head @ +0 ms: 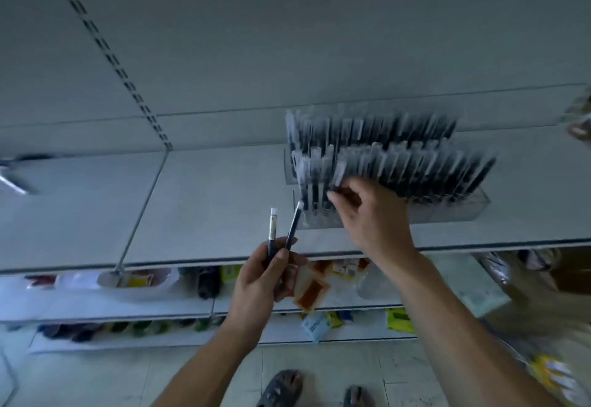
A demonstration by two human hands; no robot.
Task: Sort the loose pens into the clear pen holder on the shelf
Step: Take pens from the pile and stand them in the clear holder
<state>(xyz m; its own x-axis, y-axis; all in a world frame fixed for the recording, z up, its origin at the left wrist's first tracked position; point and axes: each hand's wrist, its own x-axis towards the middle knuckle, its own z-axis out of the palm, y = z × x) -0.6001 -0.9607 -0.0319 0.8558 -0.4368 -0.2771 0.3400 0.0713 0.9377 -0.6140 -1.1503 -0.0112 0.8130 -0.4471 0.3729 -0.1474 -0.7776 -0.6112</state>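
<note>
A clear pen holder (447, 208) stands on the grey shelf (204, 208), filled with several dark pens with pale caps in two rows (399, 157). My left hand (265, 282) is below the shelf's front edge and grips two dark pens (281, 234) that point up toward the holder's left end. My right hand (374, 218) reaches into the front row at the holder's left side, its fingertips pinched on a pen with a white cap (339, 173). The picture is blurred by motion.
Lower shelves hold packets, an orange sachet (311, 291) and a plastic tub (140, 282). A slotted upright (118, 64) runs up the back panel. A wire divider (144, 205) crosses the shelf left of the holder. My feet (284, 387) stand on the tiled floor.
</note>
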